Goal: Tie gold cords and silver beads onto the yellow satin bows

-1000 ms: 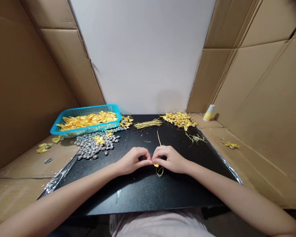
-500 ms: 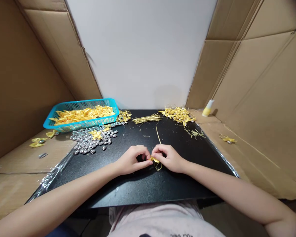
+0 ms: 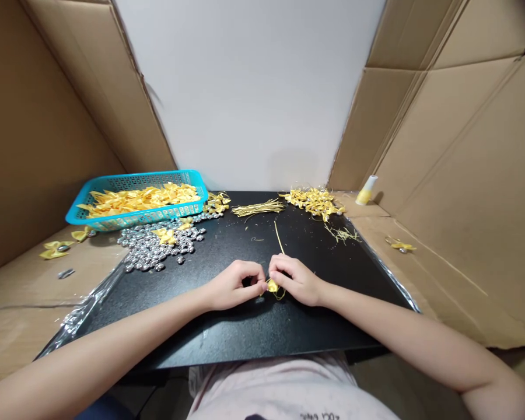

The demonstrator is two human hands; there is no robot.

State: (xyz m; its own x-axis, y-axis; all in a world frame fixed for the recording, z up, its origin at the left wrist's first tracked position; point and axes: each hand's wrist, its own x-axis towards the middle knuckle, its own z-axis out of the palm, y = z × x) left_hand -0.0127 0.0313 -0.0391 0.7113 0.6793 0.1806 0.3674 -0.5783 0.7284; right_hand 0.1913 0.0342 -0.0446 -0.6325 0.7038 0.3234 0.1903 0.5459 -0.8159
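Note:
My right hand (image 3: pixel 297 281) is closed in a pinch on a small yellow ribbon bow (image 3: pixel 272 286), low over the black tabletop. A loop of thin yellow cord (image 3: pixel 280 294) hangs below the bow, and a straight piece of cord (image 3: pixel 279 236) sticks out beyond the right knuckles. Just left of the bow, my left hand (image 3: pixel 238 284) has its thumb and forefinger pressed together on thin yellow cord, a short bit of which shows under the fingertips. The fingers hide much of the bow and how the cord runs around it.
Loose silver beads (image 3: pixel 151 248) spread at the left, before a blue basket (image 3: pixel 135 220) of yellow bows. At the back lie a bundle of cords (image 3: pixel 258 207), a pile of beaded bows (image 3: pixel 312 202) and cord scraps (image 3: pixel 343 233). A cone-shaped spool (image 3: pixel 366 191) stands right, near cardboard walls.
My left fingertips have drawn slightly left off the bow, and more of its yellow ribbon shows between the hands. The view has shifted a little.

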